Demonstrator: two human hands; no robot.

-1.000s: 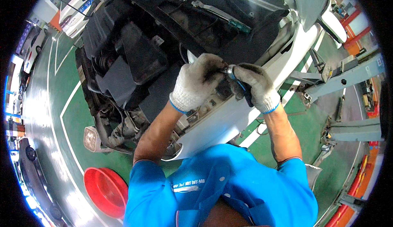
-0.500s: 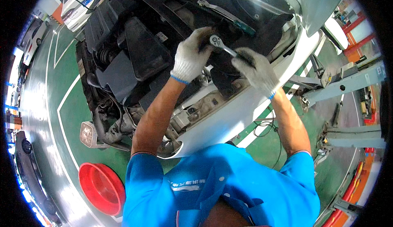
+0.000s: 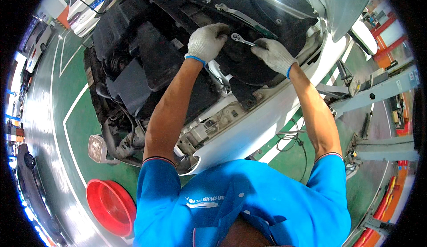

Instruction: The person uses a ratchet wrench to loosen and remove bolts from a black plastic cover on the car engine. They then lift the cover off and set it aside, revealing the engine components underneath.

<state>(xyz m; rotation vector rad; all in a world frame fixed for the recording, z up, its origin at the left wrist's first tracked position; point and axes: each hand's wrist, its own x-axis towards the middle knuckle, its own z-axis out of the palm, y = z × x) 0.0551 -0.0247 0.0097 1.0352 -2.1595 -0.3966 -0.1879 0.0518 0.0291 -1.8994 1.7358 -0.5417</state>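
Note:
My right hand, in a white knit glove, grips the handle of a silver ratchet wrench. The round head of the ratchet points left, over the dark engine bay of a white car. Just left of that head, a small gap away, is my gloved left hand. Its fingers are curled together, and what they hold, if anything, is hidden. Beyond both hands lies a long silver tool with a dark green end, on the black trim.
The white fender runs between me and the engine bay. A black engine cover lies to the left. On the green floor stands a red basin. Grey lift arms and a coiled cable are at the right.
My left hand has come away from the ratchet head and shifted slightly left and up. My right hand, still on the ratchet, has moved a little up and left.

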